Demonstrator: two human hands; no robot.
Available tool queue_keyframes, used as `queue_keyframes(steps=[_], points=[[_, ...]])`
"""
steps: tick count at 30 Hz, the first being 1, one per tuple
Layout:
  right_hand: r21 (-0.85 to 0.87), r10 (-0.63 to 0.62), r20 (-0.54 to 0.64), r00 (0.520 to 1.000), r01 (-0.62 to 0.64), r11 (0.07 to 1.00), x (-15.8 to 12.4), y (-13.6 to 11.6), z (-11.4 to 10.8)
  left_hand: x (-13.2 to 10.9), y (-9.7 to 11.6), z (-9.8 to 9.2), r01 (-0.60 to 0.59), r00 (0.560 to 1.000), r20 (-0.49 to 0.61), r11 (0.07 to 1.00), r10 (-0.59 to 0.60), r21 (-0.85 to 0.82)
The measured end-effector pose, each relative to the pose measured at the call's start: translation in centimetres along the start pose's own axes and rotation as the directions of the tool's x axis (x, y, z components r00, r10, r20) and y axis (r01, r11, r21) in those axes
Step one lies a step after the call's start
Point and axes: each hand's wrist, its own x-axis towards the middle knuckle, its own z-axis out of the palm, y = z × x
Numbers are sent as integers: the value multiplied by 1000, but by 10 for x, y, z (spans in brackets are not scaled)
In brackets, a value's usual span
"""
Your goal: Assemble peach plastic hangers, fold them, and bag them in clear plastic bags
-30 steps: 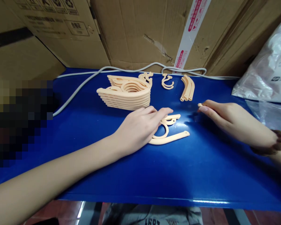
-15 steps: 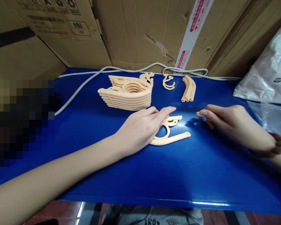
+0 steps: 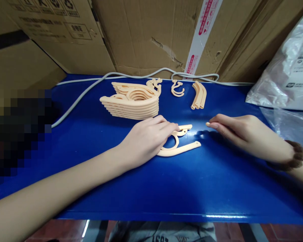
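My left hand [image 3: 147, 141] lies over a peach plastic hanger [image 3: 180, 151] on the blue table, its fingers closed on the piece and covering its left part. A ring and two arms of the hanger show to the right of the fingers. Off to the right, my right hand [image 3: 236, 129] pinches a small peach plastic piece [image 3: 207, 124] between thumb and index finger, apart from the hanger. Most of that piece is hidden by the fingertips. Behind my left hand stands a neat stack of matching hangers [image 3: 131, 107].
Loose hooks [image 3: 177, 89] and several curved plastic arms [image 3: 199, 95] lie towards the back of the blue table [image 3: 141, 191]. A white cable [image 3: 80, 101] runs along the rear edge. Cardboard boxes [image 3: 141, 37] rise behind, and a clear plastic bag [image 3: 275, 74] sits at the right.
My left index finger has come down from its raised, outstretched pose onto the hanger. My right hand still pinches the small piece. The whole view has shifted slightly.
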Motion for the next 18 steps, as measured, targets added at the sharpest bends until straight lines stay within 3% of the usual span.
queue_keyframes(steps=[10,18], points=[[-61,-81,101,992,87,994,-4,-10,8,1,0,-2,-2,1000,28,998,4,-63],[-48,-157,49,986,159,986,-4,-19,16,0,0,-4,47,998,57,994,-41,-97]])
